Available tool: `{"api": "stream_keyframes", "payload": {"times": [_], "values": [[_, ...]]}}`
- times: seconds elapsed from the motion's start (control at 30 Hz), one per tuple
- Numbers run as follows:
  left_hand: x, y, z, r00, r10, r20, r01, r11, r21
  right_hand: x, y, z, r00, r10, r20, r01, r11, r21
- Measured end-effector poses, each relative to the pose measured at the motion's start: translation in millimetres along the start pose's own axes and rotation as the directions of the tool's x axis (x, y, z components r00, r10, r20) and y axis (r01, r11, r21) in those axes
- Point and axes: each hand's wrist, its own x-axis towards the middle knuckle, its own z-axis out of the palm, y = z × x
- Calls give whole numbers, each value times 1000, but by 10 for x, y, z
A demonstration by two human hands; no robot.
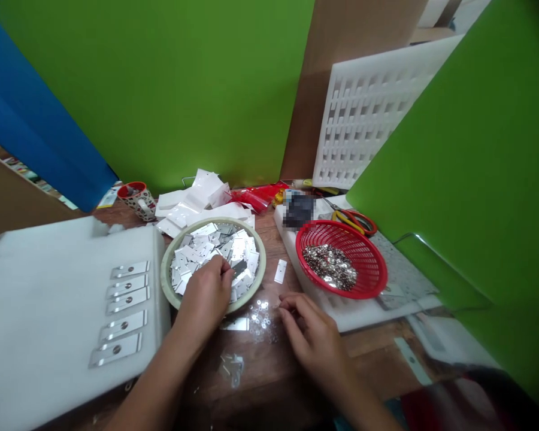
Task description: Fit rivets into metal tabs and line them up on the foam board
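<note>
My left hand (209, 284) is over a pale green round basket (165, 278) heaped with flat silver metal plates (202, 242). Its thumb and fingers are pinched at the end of one darker-looking metal plate (239, 268). Lower on the right, my right hand (312, 329) hovers beside small clear washers (261, 317) scattered on the table. The thumb and forefinger there come together; anything between them is too small to make out. A single plate (280, 271) lies between the basket and a red basket (377, 278) of small shiny metal parts (330, 266).
White foam (36, 299) at left carries several plates with round fittings (124, 325). Small pins (232, 366) lie near the front. Scissors (354, 220) rest behind the red basket, a mug (137, 200) stands at the back left, and green panels (184, 90) enclose the table.
</note>
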Motion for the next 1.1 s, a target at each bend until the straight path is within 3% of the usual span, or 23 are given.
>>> {"api": "stream_keyframes", "payload": {"times": [0.1,0.17,0.23,0.3,0.33,0.4,0.57,0.7,0.83,1.1], "values": [[-96,52,-79,985,-76,-156,36,968,-248,36,-90,-14,999,24,-24,-21,995,93],[-171,97,-120,972,-174,-158,74,866,-495,54,-147,-29,998,36,-43,-30,990,140],[-250,143,-146,959,-279,43,212,611,-762,75,-208,-47,997,38,-61,-27,984,174],[-323,181,-156,911,-289,293,377,303,-875,102,-270,-62,997,30,-76,-14,979,201],[-355,195,-157,887,-276,371,429,193,-883,118,-300,-66,997,23,-79,-6,977,212],[-406,212,-153,861,-256,439,472,79,-878,154,-350,-64,996,4,-84,15,974,227],[-450,221,-142,857,-234,460,477,19,-879,271,-425,-19,996,50,-78,-24,950,312],[-458,243,-137,849,-244,468,483,0,-876,393,-474,14,979,203,34,-191,836,515],[-480,233,-115,835,-200,513,515,-44,-856,463,-494,28,958,261,115,-277,759,589],[-523,120,13,735,-77,673,652,-191,-734,450,-431,21,963,242,118,-265,776,573]]}}
